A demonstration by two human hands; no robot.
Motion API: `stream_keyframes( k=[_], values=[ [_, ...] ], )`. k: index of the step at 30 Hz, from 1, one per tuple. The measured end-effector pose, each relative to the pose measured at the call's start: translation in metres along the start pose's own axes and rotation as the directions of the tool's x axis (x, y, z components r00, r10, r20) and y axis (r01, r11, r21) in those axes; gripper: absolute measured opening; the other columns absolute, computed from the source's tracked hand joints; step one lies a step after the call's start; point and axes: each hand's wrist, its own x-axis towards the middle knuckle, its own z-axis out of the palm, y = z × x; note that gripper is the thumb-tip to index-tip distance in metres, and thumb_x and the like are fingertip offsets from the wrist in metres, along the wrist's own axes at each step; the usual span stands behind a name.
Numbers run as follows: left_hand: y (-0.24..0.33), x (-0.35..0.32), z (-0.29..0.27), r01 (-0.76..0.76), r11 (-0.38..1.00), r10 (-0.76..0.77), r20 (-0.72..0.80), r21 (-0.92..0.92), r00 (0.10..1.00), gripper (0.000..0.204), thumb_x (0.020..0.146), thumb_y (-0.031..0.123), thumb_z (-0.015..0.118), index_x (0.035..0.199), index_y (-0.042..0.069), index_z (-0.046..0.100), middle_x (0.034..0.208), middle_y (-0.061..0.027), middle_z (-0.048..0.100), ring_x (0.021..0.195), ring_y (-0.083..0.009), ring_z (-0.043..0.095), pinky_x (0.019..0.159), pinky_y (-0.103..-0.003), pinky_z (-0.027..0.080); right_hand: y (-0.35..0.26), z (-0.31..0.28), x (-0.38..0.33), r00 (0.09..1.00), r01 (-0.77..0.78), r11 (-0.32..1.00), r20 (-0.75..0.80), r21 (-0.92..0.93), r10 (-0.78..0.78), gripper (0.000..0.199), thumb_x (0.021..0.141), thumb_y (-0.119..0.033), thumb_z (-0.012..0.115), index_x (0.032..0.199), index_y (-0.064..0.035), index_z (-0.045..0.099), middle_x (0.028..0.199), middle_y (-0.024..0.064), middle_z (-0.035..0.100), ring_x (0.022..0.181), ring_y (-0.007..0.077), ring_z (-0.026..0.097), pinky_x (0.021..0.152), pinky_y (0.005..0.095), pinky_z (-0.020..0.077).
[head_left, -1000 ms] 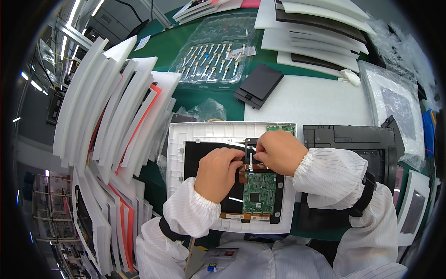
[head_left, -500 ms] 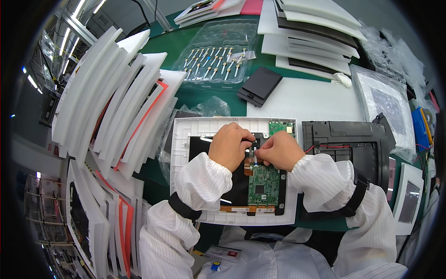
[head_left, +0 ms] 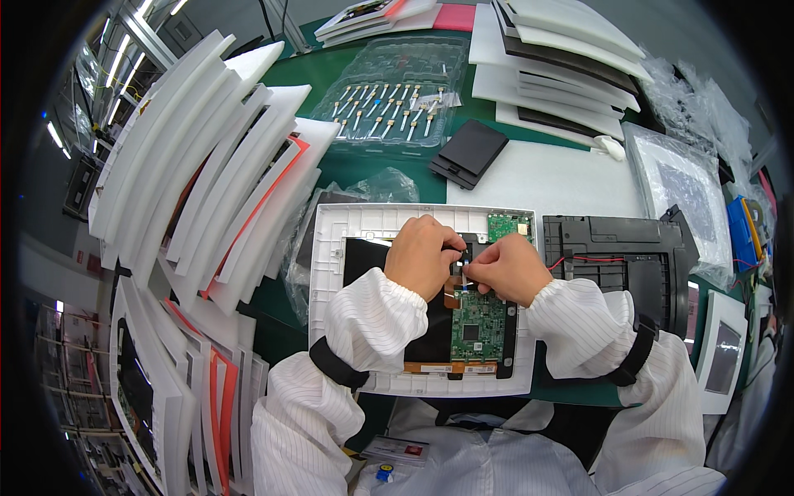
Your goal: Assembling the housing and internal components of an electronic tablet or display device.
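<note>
A white plastic housing (head_left: 329, 248) lies flat before me, with a black panel (head_left: 360, 258) and a large green circuit board (head_left: 478, 318) inside it. Both my hands are over the board's upper end. My right hand (head_left: 514, 269) is closed in a pinch on a small white-and-blue flat ribbon cable (head_left: 466, 279). Close beside it, my left hand (head_left: 423, 256) pinches thumb and forefinger together at the black strip above the board; what they hold, if anything, is hidden. An orange flex strip (head_left: 452, 291) runs along the board's left edge.
Right of the housing lies a black plastic cover (head_left: 595, 240) with a red wire. Beyond are a black flat box (head_left: 469, 155) and a clear tray (head_left: 389, 136) of short cables. Foam-sheet stacks stand left (head_left: 178, 157) and back right (head_left: 571, 66).
The whole view has shifted slightly, so the housing appears a little farther right. Both hands keep nearly the same pinched pose over the board's upper end.
</note>
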Motion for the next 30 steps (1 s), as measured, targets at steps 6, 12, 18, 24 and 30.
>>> stream_keyframes(
  k=[6,12,18,24,30],
  values=[
    [0.003,0.001,-0.003,0.042,0.991,-0.037,0.045,-0.128,0.998,0.012,0.074,0.008,0.067,0.085,0.006,0.071,0.081,-0.0100,0.066,0.081,-0.0261,0.060,0.075,-0.036,0.049,0.000,-0.004,-0.002,0.999,-0.026,0.997,0.031,0.070,0.024,0.019,0.075,-0.020,0.066,0.073,-0.0007,0.070,0.056,0.0038,0.063,0.045,0.0089,0.055,0.045,0.0239,0.0447],
    [0.004,0.002,-0.006,0.140,0.943,-0.109,0.118,-0.301,0.987,0.015,0.074,0.004,0.069,0.089,0.000,0.069,0.076,-0.0096,0.069,0.066,-0.0158,0.064,0.067,-0.027,0.051,0.002,-0.009,0.001,0.985,-0.011,0.991,0.174,0.132,-0.012,0.020,0.076,-0.019,0.067,0.075,0.0010,0.068,0.058,0.0040,0.062,0.044,0.0078,0.053,0.043,0.0225,0.0422],
    [0.002,0.003,-0.005,0.133,0.919,-0.095,0.119,-0.372,0.988,0.015,0.074,0.003,0.069,0.088,0.000,0.069,0.077,-0.0080,0.069,0.067,-0.0148,0.064,0.068,-0.026,0.051,0.003,-0.009,0.003,0.978,-0.007,0.996,0.209,0.091,-0.012,0.020,0.076,-0.018,0.068,0.078,0.0012,0.066,0.058,0.0040,0.061,0.044,0.0076,0.052,0.042,0.0216,0.0402],
    [0.009,-0.008,-0.015,0.123,0.943,-0.102,0.084,-0.309,0.991,0.012,0.072,0.003,0.071,0.083,0.000,0.067,0.075,-0.0066,0.067,0.065,-0.0138,0.062,0.063,-0.027,0.050,0.007,-0.008,0.006,0.969,0.027,0.996,0.241,0.089,-0.048,0.018,0.076,-0.019,0.068,0.073,-0.0007,0.067,0.058,0.0035,0.062,0.044,0.0066,0.051,0.043,0.0213,0.0410],
    [0.009,-0.029,-0.014,-0.001,0.995,0.010,0.088,-0.103,0.996,0.014,0.070,0.002,0.071,0.083,0.001,0.067,0.075,-0.0099,0.065,0.066,-0.0189,0.063,0.063,-0.028,0.049,0.018,-0.004,0.008,0.949,0.309,0.945,0.100,-0.107,-0.300,0.017,0.073,-0.019,0.066,0.069,-0.0026,0.068,0.061,0.0083,0.064,0.054,0.0168,0.061,0.055,0.0294,0.0482]
  ],
)
